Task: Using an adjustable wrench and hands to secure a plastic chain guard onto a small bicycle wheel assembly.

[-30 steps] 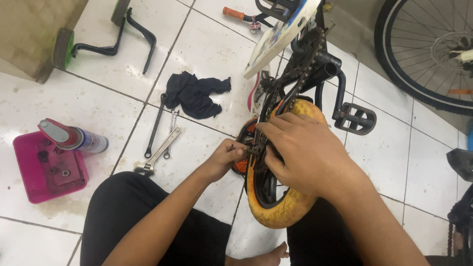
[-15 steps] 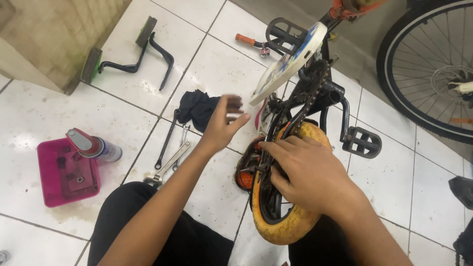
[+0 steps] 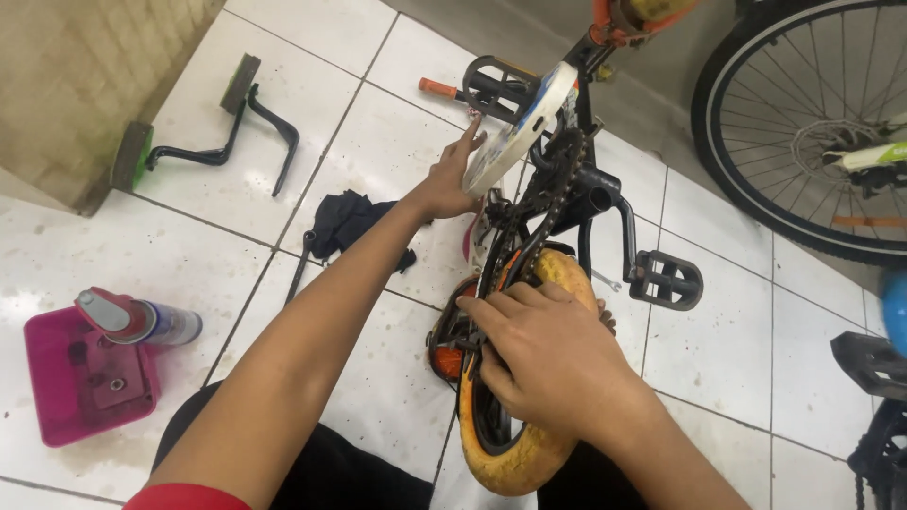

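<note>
Small bicycle (image 3: 557, 217), upturned, centre frame. Right hand (image 3: 548, 364) grips yellow rear wheel (image 3: 515, 453); left hand (image 3: 449, 179), fingers spread, touches white chain guard (image 3: 515, 132). Wheel seemingly refitted; spanners possibly hidden, lower centre.

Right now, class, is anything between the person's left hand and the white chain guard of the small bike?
Nothing visible: the left hand already touches the chain guard, fingertips on its edge. The right hand rests on the yellow tyre lower down, clear of that reach.

Bike-repair floor: bicycles (image 3: 567, 217), tools (image 3: 203, 132)
</note>
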